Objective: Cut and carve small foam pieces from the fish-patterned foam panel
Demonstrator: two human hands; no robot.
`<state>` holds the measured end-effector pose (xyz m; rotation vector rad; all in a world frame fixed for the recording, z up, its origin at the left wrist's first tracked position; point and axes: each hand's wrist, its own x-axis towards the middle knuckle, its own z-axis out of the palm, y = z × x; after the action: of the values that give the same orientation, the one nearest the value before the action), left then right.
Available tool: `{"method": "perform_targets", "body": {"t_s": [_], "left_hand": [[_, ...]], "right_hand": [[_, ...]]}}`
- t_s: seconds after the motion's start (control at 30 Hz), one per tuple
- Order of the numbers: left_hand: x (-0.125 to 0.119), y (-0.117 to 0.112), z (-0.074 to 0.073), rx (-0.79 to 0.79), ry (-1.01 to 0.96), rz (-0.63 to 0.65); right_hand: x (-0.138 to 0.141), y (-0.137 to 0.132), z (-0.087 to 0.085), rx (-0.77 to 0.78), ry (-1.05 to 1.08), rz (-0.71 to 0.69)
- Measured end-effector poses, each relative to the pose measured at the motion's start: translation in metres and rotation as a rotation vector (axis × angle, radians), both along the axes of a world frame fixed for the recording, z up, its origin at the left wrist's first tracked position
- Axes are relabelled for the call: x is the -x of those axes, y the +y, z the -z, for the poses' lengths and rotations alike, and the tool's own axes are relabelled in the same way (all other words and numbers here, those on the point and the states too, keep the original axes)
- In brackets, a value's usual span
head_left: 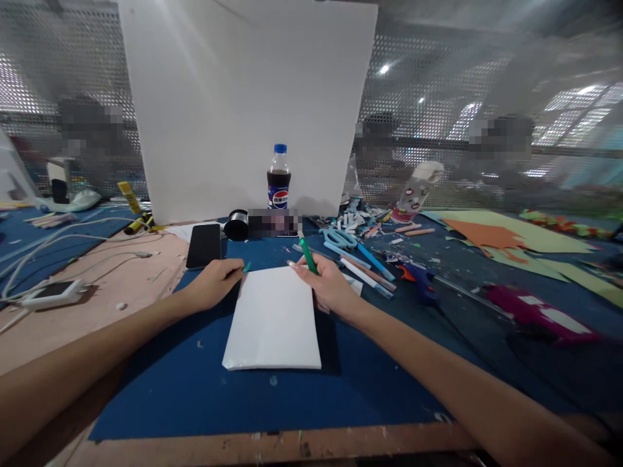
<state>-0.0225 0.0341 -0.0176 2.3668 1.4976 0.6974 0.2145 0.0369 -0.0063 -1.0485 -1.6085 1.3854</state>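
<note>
A folded white sheet of paper (272,319) lies on the blue mat (195,383) in front of me. My left hand (214,283) rests at the paper's upper left corner with fingers curled around a small green cap (246,266). My right hand (327,285) sits at the paper's upper right corner, closed around a green pen (307,254) that points up and away from me.
A black phone (204,245) lies behind my left hand, a cola bottle (279,178) before a white board (243,104). Pens, blue scissors (339,237) and scraps sit to the right, with a blue glue gun (418,275). Cables and a charger (51,293) lie left.
</note>
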Motion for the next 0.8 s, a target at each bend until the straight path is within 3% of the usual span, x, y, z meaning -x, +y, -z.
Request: {"method": "perform_targets", "body": {"t_s": [0.27, 0.47, 0.63, 0.73, 0.8], "left_hand": [[-0.003, -0.004, -0.004, -0.058, 0.029, 0.001], [-0.005, -0.008, -0.005, -0.125, 0.041, 0.005], [-0.008, -0.015, -0.007, -0.234, 0.017, 0.094], [-0.005, -0.013, -0.007, -0.259, -0.094, -0.084], [-0.002, -0.008, -0.005, -0.183, -0.212, -0.233]], "right_hand": [[0.002, -0.006, -0.009, 0.002, -0.014, 0.021], [0.0, -0.003, -0.003, -0.074, -0.049, 0.045], [-0.002, 0.003, 0.002, -0.128, -0.126, 0.082], [-0.003, 0.005, 0.001, -0.212, -0.137, 0.118], [-0.004, 0.006, -0.001, -0.247, -0.161, 0.125]]}}
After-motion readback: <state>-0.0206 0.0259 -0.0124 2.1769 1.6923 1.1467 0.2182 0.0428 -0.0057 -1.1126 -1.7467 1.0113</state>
